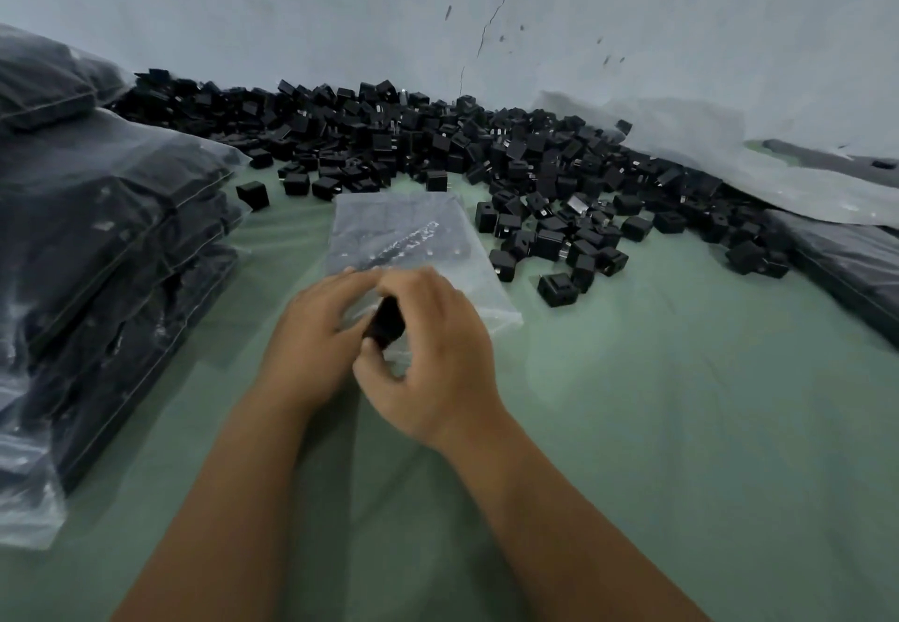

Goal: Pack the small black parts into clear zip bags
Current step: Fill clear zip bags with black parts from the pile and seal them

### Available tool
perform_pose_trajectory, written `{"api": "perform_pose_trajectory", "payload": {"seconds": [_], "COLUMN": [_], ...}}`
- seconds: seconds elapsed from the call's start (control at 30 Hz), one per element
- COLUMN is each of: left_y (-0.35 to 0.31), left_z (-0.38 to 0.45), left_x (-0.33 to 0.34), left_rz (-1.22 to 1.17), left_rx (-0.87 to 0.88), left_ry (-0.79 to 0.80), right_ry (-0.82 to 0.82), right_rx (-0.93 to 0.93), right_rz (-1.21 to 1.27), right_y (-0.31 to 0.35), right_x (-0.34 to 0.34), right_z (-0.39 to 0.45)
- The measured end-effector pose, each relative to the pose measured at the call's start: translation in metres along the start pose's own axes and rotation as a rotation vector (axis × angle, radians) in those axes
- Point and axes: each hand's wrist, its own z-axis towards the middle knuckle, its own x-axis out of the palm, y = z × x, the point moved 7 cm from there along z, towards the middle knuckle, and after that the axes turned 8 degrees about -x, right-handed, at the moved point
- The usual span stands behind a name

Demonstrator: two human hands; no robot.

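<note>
A clear zip bag (413, 237) lies flat on the green table (681, 402), with several small black parts inside it. At the bag's near end, its mouth, both hands meet. My right hand (433, 354) grips a small black part (386, 324) between thumb and fingers. My left hand (316, 334) pinches the plastic edge of the bag beside that part. A large heap of loose black parts (438, 144) stretches across the back of the table, with a smaller scatter (564, 242) just right of the bag.
Stacked filled zip bags (107, 256) stand at the left. More filled bags (846, 261) and a sheet of clear plastic (705, 149) lie at the right. A cracked grey wall (486, 13) closes off the back.
</note>
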Motion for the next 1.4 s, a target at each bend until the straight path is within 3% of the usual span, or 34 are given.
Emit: {"api": "perform_pose_trajectory", "payload": {"seconds": [0.07, 0.2, 0.43, 0.63, 0.9, 0.97, 1.07, 1.13, 1.4], "left_y": [0.005, 0.012, 0.003, -0.003, -0.013, -0.002, 0.035, 0.051, 0.055], "left_z": [0.001, 0.005, 0.002, -0.003, -0.006, -0.004, -0.004, -0.001, 0.006], "left_x": [-0.001, -0.001, -0.004, -0.014, -0.018, -0.025, -0.034, -0.031, -0.019], "left_rz": [-0.09, -0.198, -0.185, -0.273, -0.3, -0.471, -0.541, -0.44, -0.319], "left_rx": [-0.054, -0.117, -0.044, -0.014, 0.009, -0.077, -0.414, -0.545, -0.547], "left_ry": [-0.015, -0.036, -0.137, -0.205, -0.198, -0.296, -0.522, -0.498, -0.351], "right_ry": [0.039, 0.097, 0.376, 0.322, 0.514, 0.474, 0.468, 0.497, 0.567], "right_rx": [-0.063, 0.005, 0.118, 0.173, 0.168, 0.19, 0.239, 0.262, 0.294], "right_rz": [-0.105, -0.101, -0.396, -0.354, -0.347, -0.346, -0.323, -0.303, -0.217], "right_y": [0.0, -0.014, -0.032, -0.024, -0.033, -0.033, -0.036, -0.039, -0.056], "right_x": [0.002, 0.0, 0.021, 0.013, 0.034, 0.031, 0.032, 0.036, 0.056], "right_z": [-0.001, -0.005, -0.005, -0.012, -0.017, -0.017, -0.019, -0.019, -0.005]}}
